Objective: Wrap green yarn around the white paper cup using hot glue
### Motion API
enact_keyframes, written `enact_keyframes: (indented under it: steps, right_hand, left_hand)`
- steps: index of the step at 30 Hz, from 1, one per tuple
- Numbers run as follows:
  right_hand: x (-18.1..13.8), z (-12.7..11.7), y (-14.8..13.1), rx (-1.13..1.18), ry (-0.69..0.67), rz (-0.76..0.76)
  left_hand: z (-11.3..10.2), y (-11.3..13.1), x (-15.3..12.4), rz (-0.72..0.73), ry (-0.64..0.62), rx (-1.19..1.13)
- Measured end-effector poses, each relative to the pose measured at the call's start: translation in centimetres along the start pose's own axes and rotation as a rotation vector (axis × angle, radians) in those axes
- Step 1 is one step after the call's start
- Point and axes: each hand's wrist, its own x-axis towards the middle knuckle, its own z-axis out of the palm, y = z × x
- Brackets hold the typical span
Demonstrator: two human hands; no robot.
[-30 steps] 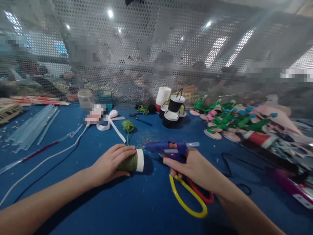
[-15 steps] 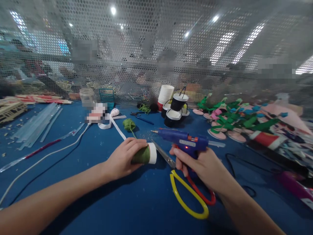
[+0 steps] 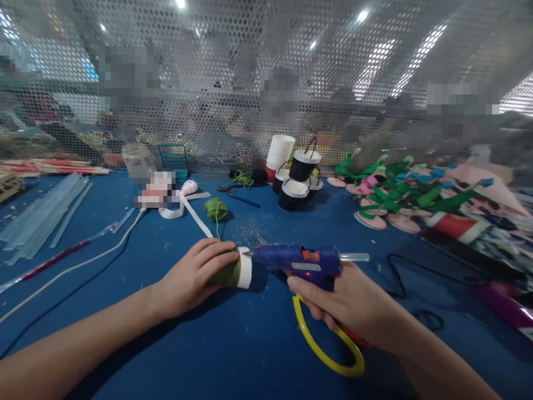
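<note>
My left hand is wrapped round a paper cup wound with green yarn. The cup lies on its side, its white rim pointing right; the fingers hide much of the yarn. In my right hand is a blue glue gun with a red light lit and a clear glue stick out of its back. Its nozzle reaches the cup's white rim; whether it touches I cannot tell. Beneath the right hand lie scissors with yellow and red handles. A green yarn ball sits beyond the cup, with a strand running towards it.
White ribbon and a cable lie at the left, near clear glue sticks. Stacked white cups and black-wrapped cups stand at the back. Green craft pieces on pink discs crowd the right. A perforated metal screen rises behind.
The glue gun has moved left and down, bringing its nozzle to the cup's rim. My left hand and the cup have shifted slightly left in view. The gun now covers most of the scissor blades.
</note>
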Motion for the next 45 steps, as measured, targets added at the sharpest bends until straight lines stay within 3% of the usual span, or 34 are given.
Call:
enact_keyframes:
  steps: [10,20,26,39,45]
  right_hand:
    - [-0.2,0.3,-0.6,0.033,0.015,0.070]
    - [-0.7,0.1,0.8,-0.082,0.115,-0.045]
    - [-0.9,-0.1,0.2,-0.185,0.077,-0.132]
    - [-0.7,-0.1,-0.9,-0.271,0.091,-0.098]
    - [-0.9,0.0,-0.2,-0.269,0.071,0.018]
  left_hand:
    - [0.2,0.0,0.3,0.015,0.036,-0.049]
    - [0.2,0.0,0.2,0.002,0.013,-0.040]
    - [0.2,-0.2,0.1,0.000,0.003,-0.035]
    - [0.0,-0.1,0.2,0.022,-0.007,-0.056]
    - [-0.2,0.1,0.3,0.042,0.002,-0.109]
